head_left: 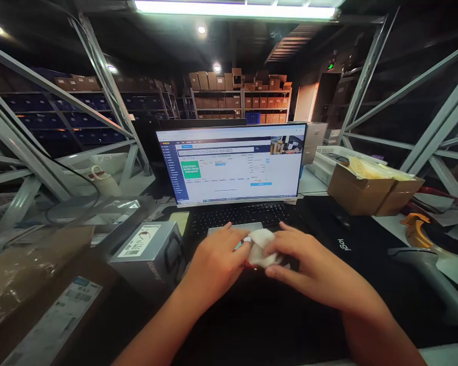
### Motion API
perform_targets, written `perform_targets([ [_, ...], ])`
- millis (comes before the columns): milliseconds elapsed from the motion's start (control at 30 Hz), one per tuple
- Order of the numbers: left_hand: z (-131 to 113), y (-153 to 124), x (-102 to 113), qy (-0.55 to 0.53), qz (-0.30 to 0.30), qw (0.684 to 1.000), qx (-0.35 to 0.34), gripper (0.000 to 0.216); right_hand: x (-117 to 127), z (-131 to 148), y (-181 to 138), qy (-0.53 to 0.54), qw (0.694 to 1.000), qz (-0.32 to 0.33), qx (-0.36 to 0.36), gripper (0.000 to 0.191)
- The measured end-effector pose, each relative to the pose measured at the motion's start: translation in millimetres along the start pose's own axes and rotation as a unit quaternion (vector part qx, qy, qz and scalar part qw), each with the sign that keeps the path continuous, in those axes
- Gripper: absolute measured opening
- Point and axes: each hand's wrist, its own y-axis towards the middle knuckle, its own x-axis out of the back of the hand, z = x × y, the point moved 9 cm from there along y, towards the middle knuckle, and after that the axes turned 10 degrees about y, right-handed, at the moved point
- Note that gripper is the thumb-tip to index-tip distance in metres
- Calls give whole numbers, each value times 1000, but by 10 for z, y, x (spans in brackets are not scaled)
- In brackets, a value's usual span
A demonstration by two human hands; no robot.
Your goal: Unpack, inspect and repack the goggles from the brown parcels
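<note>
A crumpled white wrapping, perhaps soft foam or paper, sits between my two hands in front of the keyboard. Something small and reddish shows at its lower left edge, too covered to name. From the right, the thumb and fingers of my right hand close around the wrapping. My left hand has its thumb and forefinger together at the wrapping's left side. Behind my fingers lies a flat, pale grey box or tray, mostly hidden. Left of my left hand stands a grey product box with a white label.
A monitor and black keyboard are ahead. On the right are a mouse, cardboard boxes, a tape dispenser and a grey handheld device. A carton with plastic wrap lies left; metal frames flank both sides.
</note>
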Motion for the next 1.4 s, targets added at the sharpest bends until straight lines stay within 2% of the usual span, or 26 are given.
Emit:
perform_targets([
  [100, -84, 15, 13, 27, -21, 999, -26, 11, 43, -67, -10, 15, 999, 33, -3, 19],
  [133, -124, 20, -1, 29, -19, 999, -36, 11, 49, -117, -3, 30, 998, 47, -14, 19],
  [200, -207, 27, -44, 34, -9, 998, -55, 13, 9, -215, 13, 59, 994, 83, -44, 8],
  [267, -282, 27, -67, 42, -9, 997, -70, 15, -75, -286, 32, 79, 988, 110, -75, 14],
  [333, -319, 22, -83, 49, -9, 996, -78, 17, -140, -324, 73, 84, 987, 97, -92, 20],
  [467, -268, 9, -103, 44, -1, 995, -87, 19, -198, -397, 173, 92, 990, 11, -107, 28],
  [533, -216, 6, -80, 28, -1, 994, -102, 17, -258, -464, 201, 144, 982, 13, -118, 35],
  [667, -113, 11, 21, 12, 10, 992, -121, 13, -245, -574, 185, 252, 957, 73, -124, 48],
  [833, -132, 7, 96, -21, 35, 993, -112, 14, -83, -557, 71, 243, 948, 176, -101, 56],
  [967, -263, -4, 36, -32, 31, 994, -103, 20, -189, -550, 73, 215, 956, 139, -142, 43],
  [1100, -315, -18, -13, 9, 17, 994, -110, 18, -292, -500, 177, 156, 977, 15, -144, 36],
  [1133, -300, -18, 0, 14, 13, 994, -109, 17, -302, -491, 197, 161, 977, 4, -137, 38],
  [1167, -278, -16, 18, 12, 12, 994, -107, 15, -325, -488, 211, 183, 974, 17, -131, 42],
  [1267, -207, 4, 124, -14, 11, 994, -104, 11, -349, -482, 196, 287, 944, 120, -111, 56],
  [1333, -178, 22, 194, -25, 12, 994, -103, 11, -246, -500, 162, 318, 930, 161, -95, 60],
  [1400, -175, 37, 231, -34, 14, 994, -100, 12, -111, -525, 140, 309, 932, 177, -72, 61],
])
